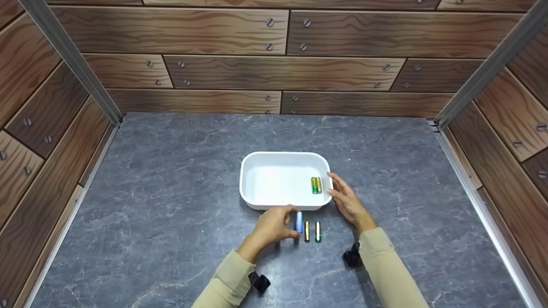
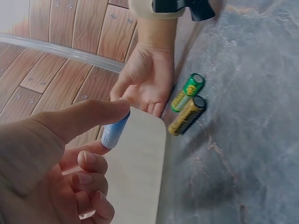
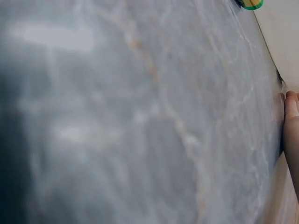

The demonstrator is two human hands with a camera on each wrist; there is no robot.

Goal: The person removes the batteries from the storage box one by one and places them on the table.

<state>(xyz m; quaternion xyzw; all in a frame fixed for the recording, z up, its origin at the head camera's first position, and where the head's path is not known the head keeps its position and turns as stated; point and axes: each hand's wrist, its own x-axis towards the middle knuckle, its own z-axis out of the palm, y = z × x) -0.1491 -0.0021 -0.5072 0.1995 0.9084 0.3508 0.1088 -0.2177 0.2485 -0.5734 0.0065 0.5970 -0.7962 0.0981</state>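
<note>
My left hand (image 1: pixel 274 224) pinches a blue battery (image 1: pixel 299 222) between thumb and index finger, just in front of a white tub (image 1: pixel 274 207). In the left wrist view the blue battery (image 2: pixel 115 130) is tilted, its upper end covered by the thumb; the other fingers curl loosely. To its right, a gold battery (image 1: pixel 307 231) and a green-and-gold battery (image 1: pixel 318 231) lie side by side on the table. At the tub's right end my right hand (image 1: pixel 347 201) touches the rim with spread thumb and fingers. Two green-and-gold batteries (image 1: pixel 316 185) lie inside the tub near that hand.
The grey marbled tabletop (image 1: pixel 171 179) surrounds the tub. Wood-patterned panels (image 1: pixel 282 70) close off the back and both sides, with metal rails (image 1: pixel 483 205) along the side edges. Dark wrist cameras (image 1: pixel 259 282) sit below both sleeves.
</note>
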